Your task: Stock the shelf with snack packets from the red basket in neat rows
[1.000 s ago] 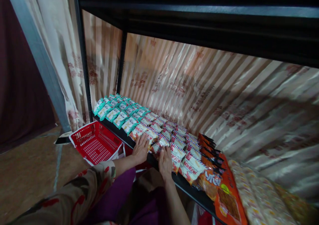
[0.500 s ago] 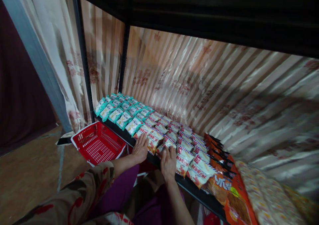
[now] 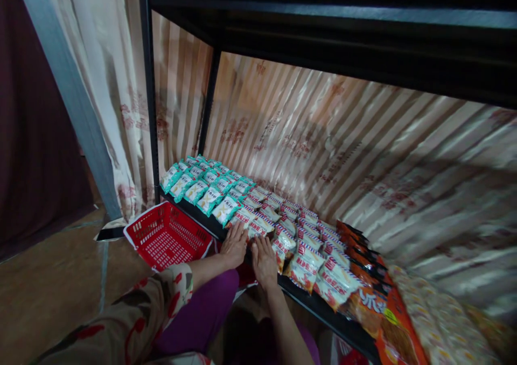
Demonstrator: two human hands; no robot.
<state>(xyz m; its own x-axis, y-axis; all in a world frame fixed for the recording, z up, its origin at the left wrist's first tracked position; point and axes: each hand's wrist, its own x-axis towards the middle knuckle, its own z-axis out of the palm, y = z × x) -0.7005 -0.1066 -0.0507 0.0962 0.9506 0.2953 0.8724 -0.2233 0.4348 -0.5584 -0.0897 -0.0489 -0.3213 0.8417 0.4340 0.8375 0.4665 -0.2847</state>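
Rows of small red-and-white snack packets (image 3: 307, 252) lie on a low black shelf (image 3: 319, 311). My left hand (image 3: 234, 245) rests flat on the shelf's front edge, fingers stretched out and touching the nearest red-and-white packets. Close beside it, my right hand (image 3: 263, 260) lies flat with its fingers spread, their tips against a packet in the front row. Neither hand grips anything. Green-and-white packets (image 3: 202, 184) fill the shelf's left end.
A red plastic basket (image 3: 167, 236) stands on the floor just left of my hands. Orange packets (image 3: 371, 300) and pale patterned bags (image 3: 440, 327) lie at the shelf's right. A black upper shelf (image 3: 323, 26) hangs overhead. Striped curtain hangs behind.
My right hand has slid left, closer to my left hand, along the front row. The camera view has shifted slightly.
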